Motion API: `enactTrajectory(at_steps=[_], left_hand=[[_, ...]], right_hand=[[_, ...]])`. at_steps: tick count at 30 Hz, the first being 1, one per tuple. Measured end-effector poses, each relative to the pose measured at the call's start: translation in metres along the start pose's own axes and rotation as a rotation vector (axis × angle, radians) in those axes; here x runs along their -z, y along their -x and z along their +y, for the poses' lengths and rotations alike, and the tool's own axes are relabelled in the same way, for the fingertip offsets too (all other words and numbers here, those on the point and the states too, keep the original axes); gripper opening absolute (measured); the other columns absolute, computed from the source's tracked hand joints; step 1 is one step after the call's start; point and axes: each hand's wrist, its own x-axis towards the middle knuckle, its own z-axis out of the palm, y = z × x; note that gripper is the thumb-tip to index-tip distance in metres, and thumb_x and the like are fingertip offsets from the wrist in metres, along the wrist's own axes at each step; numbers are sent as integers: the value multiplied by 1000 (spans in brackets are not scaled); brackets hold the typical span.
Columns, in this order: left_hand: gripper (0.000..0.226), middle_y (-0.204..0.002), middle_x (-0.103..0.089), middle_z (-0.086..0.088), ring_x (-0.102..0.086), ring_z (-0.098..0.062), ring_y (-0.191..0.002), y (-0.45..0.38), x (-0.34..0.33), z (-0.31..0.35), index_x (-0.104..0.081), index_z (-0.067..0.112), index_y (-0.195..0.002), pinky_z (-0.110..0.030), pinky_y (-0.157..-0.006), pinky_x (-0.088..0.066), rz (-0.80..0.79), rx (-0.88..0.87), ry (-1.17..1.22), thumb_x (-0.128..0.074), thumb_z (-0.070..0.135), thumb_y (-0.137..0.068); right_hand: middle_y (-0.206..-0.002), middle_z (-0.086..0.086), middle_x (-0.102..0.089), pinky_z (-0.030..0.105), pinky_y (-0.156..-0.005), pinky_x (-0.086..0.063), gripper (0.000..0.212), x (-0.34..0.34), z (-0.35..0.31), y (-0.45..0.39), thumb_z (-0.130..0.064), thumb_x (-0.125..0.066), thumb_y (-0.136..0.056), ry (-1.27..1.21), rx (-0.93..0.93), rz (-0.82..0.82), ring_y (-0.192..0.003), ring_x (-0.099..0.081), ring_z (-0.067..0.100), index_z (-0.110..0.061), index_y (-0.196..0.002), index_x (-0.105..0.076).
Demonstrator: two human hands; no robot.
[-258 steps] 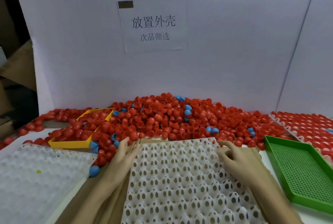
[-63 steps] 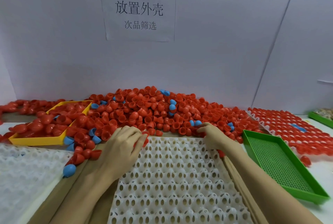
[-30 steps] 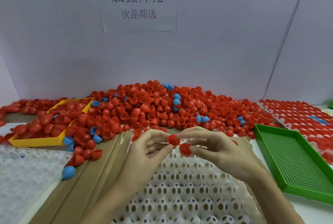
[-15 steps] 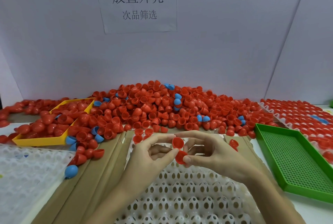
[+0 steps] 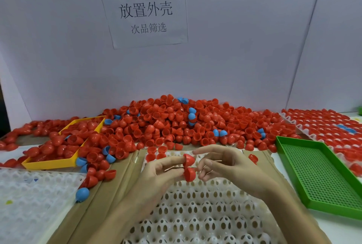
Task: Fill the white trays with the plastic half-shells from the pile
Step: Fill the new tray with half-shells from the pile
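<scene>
White partition panels back the counter (image 5: 333,230), with a printed sign (image 5: 145,13) above. Left of the grip: a spare white tray (image 5: 29,200), a yellow tray (image 5: 52,162) of shells, and one loose blue shell (image 5: 82,194). Since half a second ago both red half-shells (image 5: 189,167) have passed to the left hand (image 5: 156,175), which now pinches them stacked; the right hand (image 5: 233,167) has released, fingers relaxed beside them. Judgement: placement follows. Below the grip lies the empty white tray (image 5: 195,214); beyond it, the pile (image 5: 176,124). Right: a green tray (image 5: 317,173), then a filled tray (image 5: 323,124). Nothing obstructs the pockets.
</scene>
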Motion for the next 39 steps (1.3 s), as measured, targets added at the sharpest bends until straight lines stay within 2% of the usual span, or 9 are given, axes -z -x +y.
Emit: enactTrajectory(at_steps=[3,6,10,14,21,27,31,35,39], left_hand=[[33,-120,-76,1,-72,-15,-112,-1,4,6,-79,23,-115,-23,-94,-56,76,-27,-92,-86,21,-84],[22,-99,-78,11,-72,-1,-94,-4,19,12,-80,31,-97,-15,-85,-57,366,-150,-473,-87,32,-77],[21,-105,-68,12,-65,2,-93,-17,46,10,-73,25,-98,-9,-78,-53,567,-258,-914,-77,7,-88],[14,-125,-56,6,-49,-9,-120,-41,55,4,-76,15,-107,-24,-107,-38,447,-216,-1207,-71,15,-94],[26,-136,-62,14,-50,-6,-127,-68,45,-10,-74,29,-122,-29,-110,-34,200,-203,-1485,-59,33,-102],[34,-154,-50,12,-41,-8,-145,-70,46,-7,-65,33,-136,-34,-118,-31,105,-132,-1586,-48,37,-107],[45,-165,-27,17,-16,-5,-155,-56,47,-4,-43,37,-154,-46,-128,-19,79,2,-1308,-40,43,-109],[39,-158,-36,21,-23,3,-150,-35,48,-9,-56,34,-144,-30,-126,-18,208,-133,-1135,-49,41,-106],[38,-152,-42,24,-22,13,-141,-18,54,-8,-62,34,-139,-19,-117,-12,178,-225,-1292,-46,44,-106]], right_hand=[[-107,18,-75,36,-90,-60,26,9,2,1,-13,-60,-107,-9,-6,95,-99,-74,33,-18,-129,-72],[-103,16,-75,33,-86,-60,25,16,4,1,-10,-58,-106,-45,-11,200,-93,-73,27,-18,-121,-77],[-98,11,-74,32,-84,-60,27,26,8,1,-3,-57,-105,-125,-17,325,-89,-71,25,-15,-114,-80],[-97,11,-74,32,-83,-59,28,33,12,1,-1,-56,-105,-163,-41,382,-88,-70,23,-12,-113,-80],[-96,9,-74,29,-79,-59,27,44,17,0,-3,-58,-104,-235,-41,420,-85,-71,20,-14,-112,-81],[-84,6,-71,23,-68,-60,28,58,14,0,1,-57,-100,-549,19,611,-71,-68,14,-8,-106,-82],[-78,1,-67,19,-61,-56,25,64,11,6,-2,-53,-101,-764,74,740,-66,-62,10,-4,-118,-71],[-75,0,-63,19,-61,-54,26,68,10,9,-3,-52,-100,-863,101,786,-66,-57,10,-3,-121,-66],[-82,2,-71,24,-68,-54,23,72,14,11,-4,-51,-103,-395,76,869,-73,-65,16,-6,-110,-73]])
